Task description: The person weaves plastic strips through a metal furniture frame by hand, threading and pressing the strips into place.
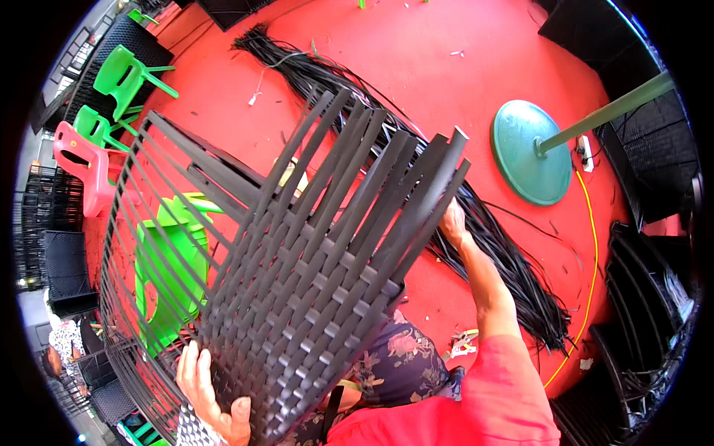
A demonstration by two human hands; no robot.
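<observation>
A large chair frame with a half-woven panel of flat dark strips (297,297) leans across my lap. The strips' loose ends stick up at its far right. My left hand (204,390) lies on the lower left of the weave, fingers stretched and thumb apart. My right arm reaches forward past the panel's right side. There my right hand (452,223) is closed, partly behind the outermost loose strips; what it holds is hidden. Just beyond it a long bundle of black strips (513,275) lies on the red floor.
A green plastic chair (167,275) shows through the bare frame bars. Green and pink (85,167) small chairs stand at the left. To the right are a round green stand base (520,149) with a pole, a yellow cable (593,253), a power strip (585,152) and black woven furniture (647,297).
</observation>
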